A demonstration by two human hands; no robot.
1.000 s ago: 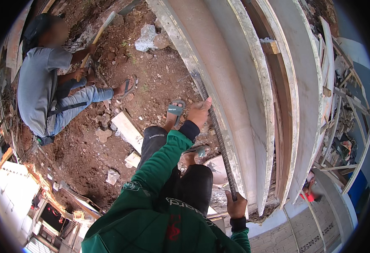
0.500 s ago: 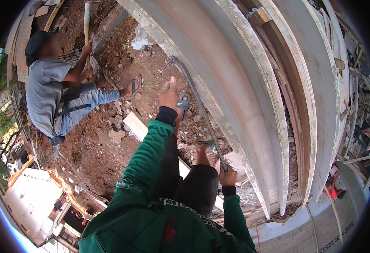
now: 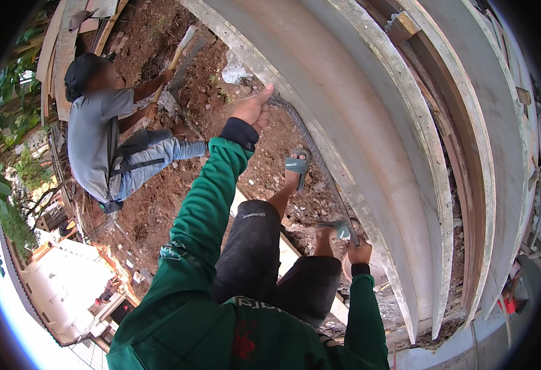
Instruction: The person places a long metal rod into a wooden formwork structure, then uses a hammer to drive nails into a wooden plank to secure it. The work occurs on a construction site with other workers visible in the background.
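Head view: the right hand (image 3: 360, 251) is closed in a fist around the near end of a dark ribbed bar (image 3: 308, 136), low in the picture beside the wearer's knee. From there the bar runs up and leftward along the pale edge of a long concrete piece (image 3: 369, 154), bending over near its far end. That end comes up just beside the left hand (image 3: 252, 116), whose fingers are curled while one digit points up and out (whether they grip the bar or only sit against it, I cannot tell). Both green sleeves (image 3: 193, 213) reach forward over black shorts (image 3: 249, 246), and the wearer's feet, in grey-green sandals (image 3: 296, 165), stand on reddish soil (image 3: 150, 231) left of the concrete. A light board (image 3: 287, 254) shows between the legs, and a pale chunk of rubble (image 3: 236, 69) lies beyond the left hand. A wooden block (image 3: 404, 26) sits among the concrete pieces at the upper right. Off to the left, a co-worker (image 3: 91, 132) in a grey shirt and jeans has both hands on a wooden-handled tool (image 3: 175, 61).
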